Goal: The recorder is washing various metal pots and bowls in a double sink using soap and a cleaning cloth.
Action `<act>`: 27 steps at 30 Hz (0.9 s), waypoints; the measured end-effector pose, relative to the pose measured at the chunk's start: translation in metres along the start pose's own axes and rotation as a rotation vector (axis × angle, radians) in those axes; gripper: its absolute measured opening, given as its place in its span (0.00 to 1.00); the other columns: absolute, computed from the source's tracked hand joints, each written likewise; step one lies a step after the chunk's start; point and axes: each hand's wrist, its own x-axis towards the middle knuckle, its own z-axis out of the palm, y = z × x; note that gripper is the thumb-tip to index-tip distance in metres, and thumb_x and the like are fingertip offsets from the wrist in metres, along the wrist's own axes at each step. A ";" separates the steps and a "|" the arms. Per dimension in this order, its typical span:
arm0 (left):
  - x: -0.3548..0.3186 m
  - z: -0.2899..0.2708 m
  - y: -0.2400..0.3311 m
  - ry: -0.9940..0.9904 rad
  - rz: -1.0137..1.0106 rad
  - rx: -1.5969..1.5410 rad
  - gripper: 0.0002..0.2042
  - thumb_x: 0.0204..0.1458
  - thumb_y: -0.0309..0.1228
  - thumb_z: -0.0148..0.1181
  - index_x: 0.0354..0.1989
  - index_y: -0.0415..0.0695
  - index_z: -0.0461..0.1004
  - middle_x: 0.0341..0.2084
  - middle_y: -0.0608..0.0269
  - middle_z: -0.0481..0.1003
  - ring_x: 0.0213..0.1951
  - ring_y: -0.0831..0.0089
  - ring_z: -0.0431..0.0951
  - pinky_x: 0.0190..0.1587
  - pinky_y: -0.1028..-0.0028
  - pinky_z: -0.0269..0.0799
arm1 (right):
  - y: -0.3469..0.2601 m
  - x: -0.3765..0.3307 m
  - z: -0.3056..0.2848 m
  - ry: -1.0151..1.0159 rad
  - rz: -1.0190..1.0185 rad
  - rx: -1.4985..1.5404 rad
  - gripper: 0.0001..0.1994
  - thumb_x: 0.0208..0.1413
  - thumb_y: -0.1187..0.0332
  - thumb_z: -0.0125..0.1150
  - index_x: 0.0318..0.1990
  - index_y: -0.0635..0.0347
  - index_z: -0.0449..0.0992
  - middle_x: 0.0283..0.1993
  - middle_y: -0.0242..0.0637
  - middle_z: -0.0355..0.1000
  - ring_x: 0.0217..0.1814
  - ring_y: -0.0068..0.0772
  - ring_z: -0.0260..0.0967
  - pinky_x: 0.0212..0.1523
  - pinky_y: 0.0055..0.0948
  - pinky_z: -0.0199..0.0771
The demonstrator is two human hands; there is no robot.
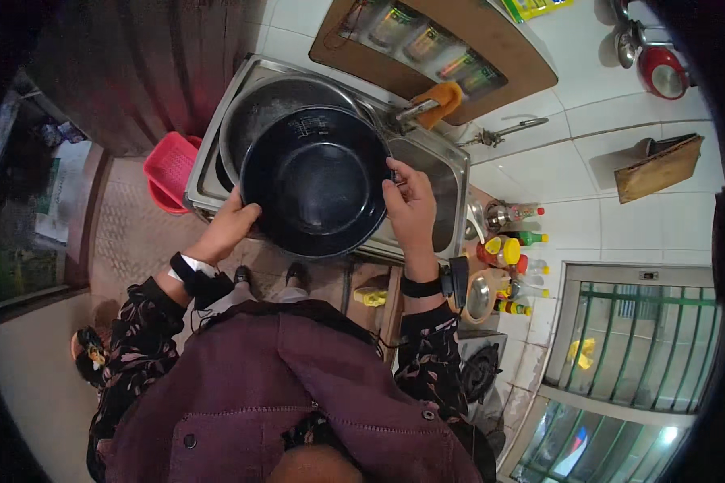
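Currently, round glossy black metal-looking pot (318, 185) held above rectangular stainless-steel sink (439, 173); left hand (229, 226) and right hand (411, 201) curled closed on opposite rim sides. Probably light, stiff, slippery if wet; best gripped there.

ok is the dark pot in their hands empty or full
Empty, or nearly so: the dark pot shows its bare inner bottom and wall; whether it is wet, I cannot tell.

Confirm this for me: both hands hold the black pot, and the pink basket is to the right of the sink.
Not quite: the head view shows the pink basket to the left of the sink. The left hand and right hand do hold the black pot.
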 end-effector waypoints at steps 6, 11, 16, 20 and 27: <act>0.005 0.000 0.011 0.062 0.001 0.335 0.23 0.49 0.28 0.44 0.56 0.44 0.52 0.32 0.65 0.68 0.24 0.80 0.67 0.24 0.82 0.66 | 0.065 0.030 -0.010 -0.035 0.310 0.333 0.16 0.52 0.67 0.53 0.46 0.66 0.69 0.33 0.31 0.66 0.30 0.17 0.62 0.31 0.17 0.65; 0.015 0.028 0.027 0.158 -0.028 0.424 0.22 0.48 0.28 0.43 0.55 0.43 0.54 0.31 0.65 0.68 0.25 0.80 0.69 0.21 0.82 0.67 | 0.190 0.079 -0.016 0.069 0.174 -0.006 0.23 0.47 0.64 0.57 0.51 0.64 0.64 0.49 0.48 0.62 0.47 0.38 0.63 0.47 0.30 0.64; 0.020 0.055 0.038 0.193 -0.093 0.352 0.23 0.48 0.28 0.44 0.55 0.43 0.53 0.31 0.64 0.69 0.26 0.78 0.71 0.22 0.79 0.70 | 0.212 0.115 -0.002 0.043 0.134 -0.184 0.28 0.45 0.65 0.56 0.55 0.66 0.57 0.55 0.55 0.56 0.58 0.50 0.53 0.58 0.37 0.53; 0.029 0.059 0.027 0.206 -0.019 0.286 0.22 0.48 0.28 0.44 0.54 0.42 0.54 0.31 0.63 0.69 0.26 0.77 0.72 0.22 0.78 0.71 | 0.216 0.121 0.011 0.013 0.050 -0.178 0.30 0.45 0.66 0.56 0.56 0.66 0.54 0.56 0.54 0.56 0.59 0.52 0.52 0.59 0.39 0.51; 0.037 0.061 0.030 0.195 -0.042 0.370 0.21 0.47 0.28 0.44 0.52 0.40 0.55 0.31 0.61 0.69 0.23 0.74 0.72 0.23 0.76 0.72 | 0.202 0.116 0.014 -0.038 0.027 -0.255 0.29 0.44 0.67 0.55 0.55 0.64 0.56 0.54 0.52 0.59 0.55 0.53 0.54 0.56 0.40 0.54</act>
